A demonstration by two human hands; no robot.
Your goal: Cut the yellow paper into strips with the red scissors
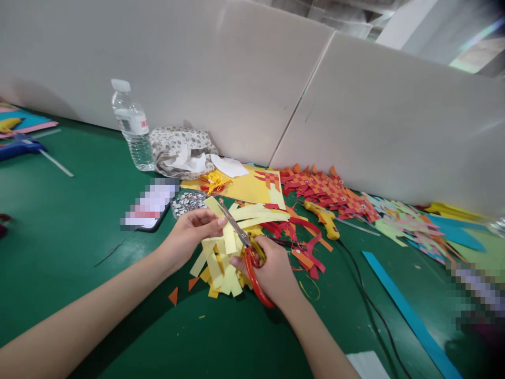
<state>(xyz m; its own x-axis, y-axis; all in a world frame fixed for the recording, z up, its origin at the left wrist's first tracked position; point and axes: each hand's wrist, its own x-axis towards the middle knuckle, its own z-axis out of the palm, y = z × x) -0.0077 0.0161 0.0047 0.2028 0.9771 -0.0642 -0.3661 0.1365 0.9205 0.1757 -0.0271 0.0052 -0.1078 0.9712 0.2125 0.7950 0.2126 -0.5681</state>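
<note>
My left hand (188, 236) pinches a pale yellow paper strip (228, 235) above a heap of yellow strips (218, 268) on the green table (71, 210). My right hand (272, 273) is closed round the red handles of scissors (246, 247). Their blades point up and left and meet the strip beside my left thumb. Red and orange strips (294, 231) lie just right of the heap.
A water bottle (133, 126), a patterned cloth pouch (177, 147), a phone (152, 205) and a small tub of googly eyes (187, 201) stand behind my hands. A yellow glue gun (323, 217) with black cable, woven paper fish (327, 189) and a blue strip (410, 316) lie right.
</note>
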